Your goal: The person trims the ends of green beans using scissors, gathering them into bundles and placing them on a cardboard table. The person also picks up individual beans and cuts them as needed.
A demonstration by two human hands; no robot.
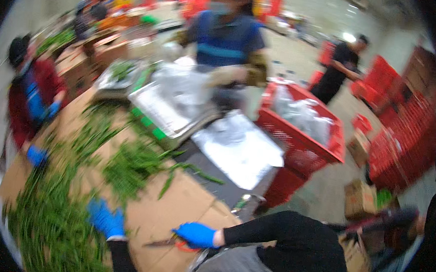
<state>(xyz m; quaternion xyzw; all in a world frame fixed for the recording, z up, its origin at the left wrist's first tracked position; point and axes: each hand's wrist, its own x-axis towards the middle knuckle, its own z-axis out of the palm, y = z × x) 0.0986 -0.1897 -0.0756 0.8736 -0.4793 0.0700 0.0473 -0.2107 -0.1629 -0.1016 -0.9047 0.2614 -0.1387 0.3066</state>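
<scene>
My left hand [106, 219], in a blue glove, rests with fingers spread at the edge of a big heap of long, thin green vegetables [52, 225]. Blur hides whether it touches them. In my right hand [196, 234], also gloved in blue, is a pair of scissors [161, 243] with orange-red handles. Its blades point left, low over the cardboard [156, 217] that covers the table. Beyond my hands lies a smaller bunch of the same greens [135, 165], with a few loose stalks [195, 173] trailing off to the right.
Across the table, a masked person in a blue vest [222, 38] handles clear plastic bags [181, 85]. Another person [34, 93] in blue gloves stands at the left. White sheets [240, 147] lie right of the greens. Stacked red crates [299, 134] hold filled bags beside the table.
</scene>
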